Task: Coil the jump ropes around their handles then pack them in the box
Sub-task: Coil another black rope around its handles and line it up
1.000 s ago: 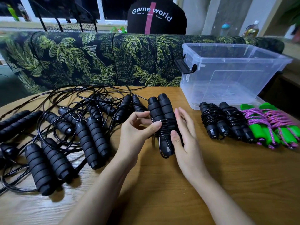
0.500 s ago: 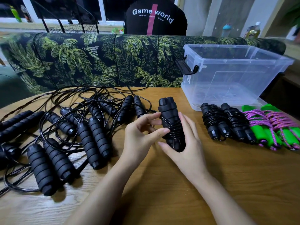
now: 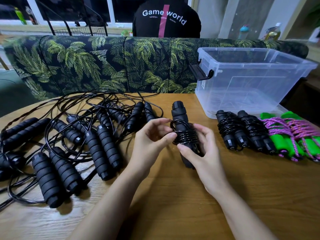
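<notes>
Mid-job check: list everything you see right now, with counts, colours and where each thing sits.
Held jump rope: one, black, table centre, in both hands.
Coiled jump ropes: two, black, right of centre, before the box.
Green-handled ropes: two, pink cord, far right.
Loose jump ropes: several, black, tangled, left.
Box: one, clear, back right.
Table: one, wooden.
Sofa: one, palm print, behind.
Person: one, black shirt, behind sofa.
Left hand: pinches cord.
Right hand: grips handles.

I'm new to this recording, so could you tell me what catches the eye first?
In the middle, the left hand and right hand hold a black jump rope, cord wound round its handles. Uncoiled black ropes sprawl on the left; coiled bundles lie on the right before a clear box.
</notes>
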{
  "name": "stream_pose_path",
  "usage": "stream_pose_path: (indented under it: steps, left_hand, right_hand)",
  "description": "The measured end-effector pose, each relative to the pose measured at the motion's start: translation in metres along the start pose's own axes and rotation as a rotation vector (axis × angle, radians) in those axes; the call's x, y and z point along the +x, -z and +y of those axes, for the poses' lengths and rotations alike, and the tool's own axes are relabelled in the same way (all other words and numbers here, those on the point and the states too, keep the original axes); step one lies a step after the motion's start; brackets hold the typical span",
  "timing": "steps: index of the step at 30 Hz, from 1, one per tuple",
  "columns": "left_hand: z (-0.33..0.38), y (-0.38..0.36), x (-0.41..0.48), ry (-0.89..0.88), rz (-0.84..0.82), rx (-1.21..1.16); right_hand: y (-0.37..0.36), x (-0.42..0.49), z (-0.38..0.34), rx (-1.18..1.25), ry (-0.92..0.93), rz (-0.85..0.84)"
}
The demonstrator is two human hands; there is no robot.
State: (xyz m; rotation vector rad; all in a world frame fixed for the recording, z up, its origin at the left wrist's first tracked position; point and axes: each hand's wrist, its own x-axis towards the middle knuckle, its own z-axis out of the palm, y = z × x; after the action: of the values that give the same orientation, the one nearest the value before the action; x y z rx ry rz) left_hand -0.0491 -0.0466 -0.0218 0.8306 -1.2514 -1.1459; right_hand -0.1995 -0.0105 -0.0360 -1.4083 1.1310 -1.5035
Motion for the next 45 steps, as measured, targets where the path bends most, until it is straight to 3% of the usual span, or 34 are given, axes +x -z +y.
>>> stream_pose_path:
  steps: [5,10,21,25,32,38,45]
  left_hand:
    - [-0.002,0.005,0.004,0.133,-0.028,-0.041]
    - [0.001,0.007,0.005,0.199,-0.177,-0.067]
    - [0.005,0.0,-0.001,0.129,-0.009,0.034]
    - [0.009,0.004,0.002,0.144,-0.003,0.03]
    - [0.009,0.005,0.001,0.128,0.03,0.052]
    - [0.014,0.008,0.004,0.152,-0.01,0.007]
    - [0.009,-0.002,-0.001,0.096,0.097,0.041]
  right_hand:
    - [-0.001,0.0,0.002,0.107,-0.023,-0.038]
    - [-0.003,-0.001,0.003,0.163,-0.047,-0.087]
    - [-0.008,-0.001,0.004,-0.197,0.169,-0.013]
    - [-0.002,0.002,0.004,-0.006,0.043,-0.023]
    - [-0.005,0.0,0.003,-0.102,0.112,0.006]
    - [0.001,0.003,0.0,0.058,0.001,-0.008]
    - [-0.003,0.001,0.008,-0.318,0.263,0.062]
